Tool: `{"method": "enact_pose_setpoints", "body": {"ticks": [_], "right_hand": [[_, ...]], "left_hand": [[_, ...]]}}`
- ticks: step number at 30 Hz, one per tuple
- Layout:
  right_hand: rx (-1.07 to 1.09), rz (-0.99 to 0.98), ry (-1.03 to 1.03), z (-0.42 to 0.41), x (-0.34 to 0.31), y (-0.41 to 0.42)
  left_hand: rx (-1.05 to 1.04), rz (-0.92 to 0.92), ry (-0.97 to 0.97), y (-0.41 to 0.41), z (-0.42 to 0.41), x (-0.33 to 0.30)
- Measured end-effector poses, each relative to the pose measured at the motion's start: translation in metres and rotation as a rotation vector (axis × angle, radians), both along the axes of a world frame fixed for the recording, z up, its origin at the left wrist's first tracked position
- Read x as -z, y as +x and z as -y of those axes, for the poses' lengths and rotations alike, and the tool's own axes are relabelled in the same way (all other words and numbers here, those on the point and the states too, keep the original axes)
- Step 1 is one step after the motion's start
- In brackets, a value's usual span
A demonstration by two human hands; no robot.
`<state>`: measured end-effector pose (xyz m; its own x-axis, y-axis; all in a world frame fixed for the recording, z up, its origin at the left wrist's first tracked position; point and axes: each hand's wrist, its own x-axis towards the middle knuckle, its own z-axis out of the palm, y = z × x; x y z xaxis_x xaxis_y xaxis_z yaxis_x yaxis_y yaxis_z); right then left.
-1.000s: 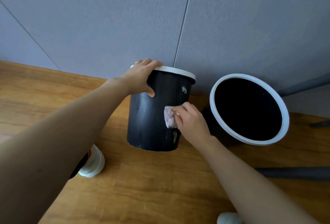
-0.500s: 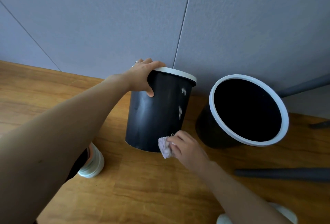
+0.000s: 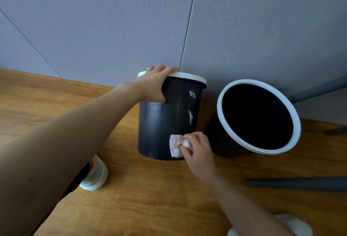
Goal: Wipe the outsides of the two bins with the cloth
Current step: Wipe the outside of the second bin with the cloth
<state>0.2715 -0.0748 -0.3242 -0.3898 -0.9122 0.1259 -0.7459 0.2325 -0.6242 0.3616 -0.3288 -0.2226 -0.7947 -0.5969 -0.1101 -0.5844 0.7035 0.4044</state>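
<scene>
Gripping white rim of black round plastic bin [image 3: 159, 126] with left hand [image 3: 153, 83]; pinching crumpled pink cloth [image 3: 175, 145] against its lower wall with right hand [image 3: 197, 150].

Left bin [image 3: 159, 128] and right bin [image 3: 257, 117] stand near each other; a narrow gap separates them. Wall [image 3: 244, 29] sits close behind both. Grey bar [image 3: 300, 184] lies on the floor [image 3: 150, 198] right of the bins. Shoe [image 3: 94, 177] sits front-left.

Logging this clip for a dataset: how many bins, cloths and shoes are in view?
Bins: 2, the held bin and the second bin
Cloths: 1, the cloth
Shoes: 2, one shoe, another shoe
Total: 5
</scene>
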Motion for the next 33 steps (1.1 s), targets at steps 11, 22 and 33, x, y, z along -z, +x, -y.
{"method": "enact_pose_setpoints", "body": {"ticks": [11,22,33], "right_hand": [[0.020,0.069,-0.030,-0.006,0.004,0.006],[0.112,0.263,-0.041,0.001,0.003,0.006],[0.179,0.349,-0.013,0.003,-0.001,0.007]], "left_hand": [[-0.043,-0.022,0.098,0.008,0.008,-0.007],[-0.047,0.017,0.063,0.006,0.005,-0.008],[-0.030,0.018,-0.007,0.006,0.003,-0.005]]}}
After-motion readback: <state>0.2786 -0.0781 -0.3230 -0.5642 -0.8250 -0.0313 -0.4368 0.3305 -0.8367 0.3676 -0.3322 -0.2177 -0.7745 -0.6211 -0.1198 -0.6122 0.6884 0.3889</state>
